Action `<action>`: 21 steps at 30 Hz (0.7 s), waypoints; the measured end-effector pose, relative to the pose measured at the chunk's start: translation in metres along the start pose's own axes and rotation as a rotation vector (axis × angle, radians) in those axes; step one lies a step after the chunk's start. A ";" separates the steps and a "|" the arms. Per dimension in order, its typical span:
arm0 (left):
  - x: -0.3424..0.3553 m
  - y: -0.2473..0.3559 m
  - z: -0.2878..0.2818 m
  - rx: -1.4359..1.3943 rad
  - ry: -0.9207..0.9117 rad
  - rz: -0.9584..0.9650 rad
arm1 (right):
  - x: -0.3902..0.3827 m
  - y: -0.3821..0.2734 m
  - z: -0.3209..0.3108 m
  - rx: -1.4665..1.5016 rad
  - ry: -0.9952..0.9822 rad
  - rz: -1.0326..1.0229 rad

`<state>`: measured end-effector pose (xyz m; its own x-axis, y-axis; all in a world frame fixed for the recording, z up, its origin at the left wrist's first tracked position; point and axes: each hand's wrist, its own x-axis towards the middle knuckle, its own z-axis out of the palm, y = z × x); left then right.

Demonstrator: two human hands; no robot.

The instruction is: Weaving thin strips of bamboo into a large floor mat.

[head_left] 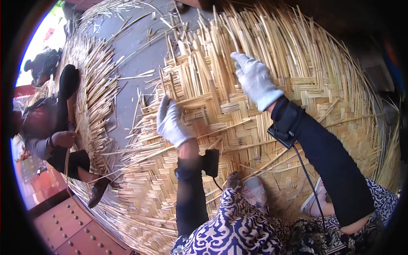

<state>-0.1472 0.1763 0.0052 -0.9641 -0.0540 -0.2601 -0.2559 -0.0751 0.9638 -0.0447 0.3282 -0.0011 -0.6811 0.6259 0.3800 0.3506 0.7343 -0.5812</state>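
Left hand (172, 123), right hand (256, 80) — gloved, 2 dark sleeves (331, 161) — over woven mat (344, 138)

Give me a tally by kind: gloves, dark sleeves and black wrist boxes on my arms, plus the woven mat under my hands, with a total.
Pale gloves: 2
Dark sleeves: 2
Black wrist boxes: 2
Woven mat: 1
Total: 7

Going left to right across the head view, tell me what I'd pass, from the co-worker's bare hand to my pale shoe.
Co-worker's bare hand, co-worker's dark shoe, your left gloved hand, black box by your left wrist, your right gloved hand, your pale shoe.
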 end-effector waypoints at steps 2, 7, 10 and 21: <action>0.026 0.017 -0.030 -0.086 -0.092 0.079 | 0.012 -0.048 0.001 -0.162 -0.371 -0.047; 0.040 0.021 -0.041 -0.024 -0.296 0.163 | 0.022 -0.085 0.038 -0.117 -0.824 0.054; 0.048 0.021 -0.038 0.043 -0.501 0.167 | 0.017 -0.079 0.033 -0.074 -0.682 0.011; 0.064 0.000 -0.022 0.634 -0.522 0.282 | 0.001 -0.070 0.027 0.213 -0.296 0.155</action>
<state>-0.2075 0.1509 -0.0126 -0.8674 0.4882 -0.0963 0.1557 0.4501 0.8793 -0.0873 0.2701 0.0203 -0.7973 0.5996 0.0698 0.3443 0.5467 -0.7633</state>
